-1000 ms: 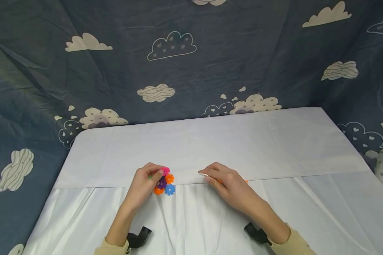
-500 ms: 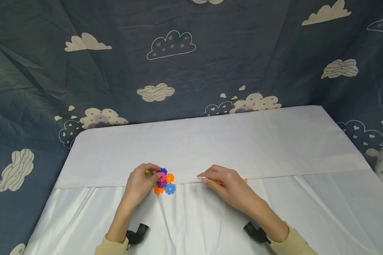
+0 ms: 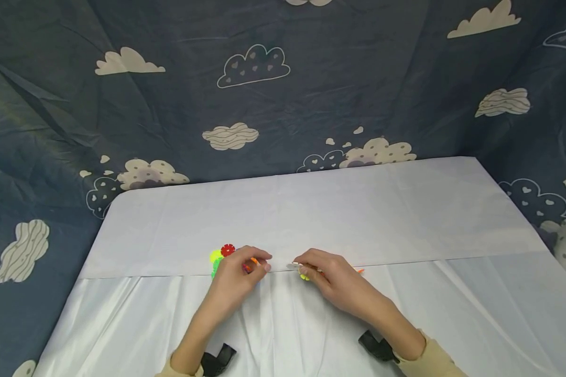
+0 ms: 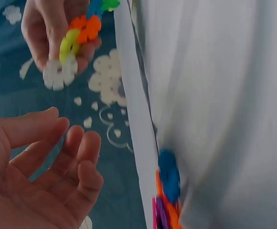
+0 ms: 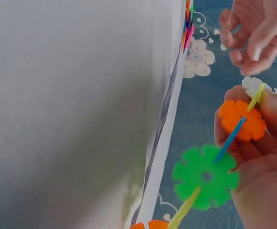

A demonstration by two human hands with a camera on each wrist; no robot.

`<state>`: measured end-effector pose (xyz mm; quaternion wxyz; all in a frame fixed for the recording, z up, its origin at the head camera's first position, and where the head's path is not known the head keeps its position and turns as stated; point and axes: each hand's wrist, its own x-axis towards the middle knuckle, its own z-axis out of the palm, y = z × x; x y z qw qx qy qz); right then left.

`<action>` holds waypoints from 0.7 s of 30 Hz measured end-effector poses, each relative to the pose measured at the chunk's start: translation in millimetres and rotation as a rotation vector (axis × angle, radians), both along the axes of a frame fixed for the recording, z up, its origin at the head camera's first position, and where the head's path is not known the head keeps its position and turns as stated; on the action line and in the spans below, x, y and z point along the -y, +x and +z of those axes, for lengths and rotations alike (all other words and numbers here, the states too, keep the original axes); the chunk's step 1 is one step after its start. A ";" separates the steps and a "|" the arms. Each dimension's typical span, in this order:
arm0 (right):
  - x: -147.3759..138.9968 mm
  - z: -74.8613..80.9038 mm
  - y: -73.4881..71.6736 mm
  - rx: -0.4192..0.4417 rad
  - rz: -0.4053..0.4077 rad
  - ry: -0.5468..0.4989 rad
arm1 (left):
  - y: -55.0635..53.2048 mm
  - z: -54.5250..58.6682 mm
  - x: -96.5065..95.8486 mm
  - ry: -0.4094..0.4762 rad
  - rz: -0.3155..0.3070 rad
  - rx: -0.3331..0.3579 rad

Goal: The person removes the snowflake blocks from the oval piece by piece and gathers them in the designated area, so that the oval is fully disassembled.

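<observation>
My right hand (image 3: 337,275) pinches a chain of interlocking flower-shaped plastic discs near its white end disc (image 4: 59,74). A yellow disc (image 4: 69,45) and an orange disc (image 5: 241,121) follow it, then a blue one (image 5: 230,139) and a green one (image 5: 205,176), slotted together at crossed angles. Facing the white disc across a small gap, my left hand (image 3: 239,272) has loosely bent fingers with nothing between them. Beneath and behind that hand lies a pile of loose discs, with a red disc (image 3: 228,250) and a yellow-green disc (image 3: 215,255) showing; the hand hides part of it.
A white cloth (image 3: 283,220) covers the table, with a fold line running across it near the hands. Behind the table hangs a dark blue curtain (image 3: 179,110) with cloud prints. A black camera mount sits at the left wrist (image 3: 218,359) and another at the right wrist (image 3: 378,345).
My left hand has moved from the disc pile rightward toward the right hand. The right hand stays nearly in place, and the white disc and a yellow one now show more at its fingertips.
</observation>
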<state>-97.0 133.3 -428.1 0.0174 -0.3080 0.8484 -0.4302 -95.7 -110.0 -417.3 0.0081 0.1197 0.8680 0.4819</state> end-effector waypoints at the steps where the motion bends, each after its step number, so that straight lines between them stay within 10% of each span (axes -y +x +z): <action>1: 0.3 -0.1 0.1 0.009 0.002 -0.004 | 2.2 0.1 -4.5 -0.003 -0.026 -0.010; 21: 4.2 6.4 7.4 0.143 0.038 0.018 | 16.8 -4.6 -28.8 -0.005 -0.175 -0.159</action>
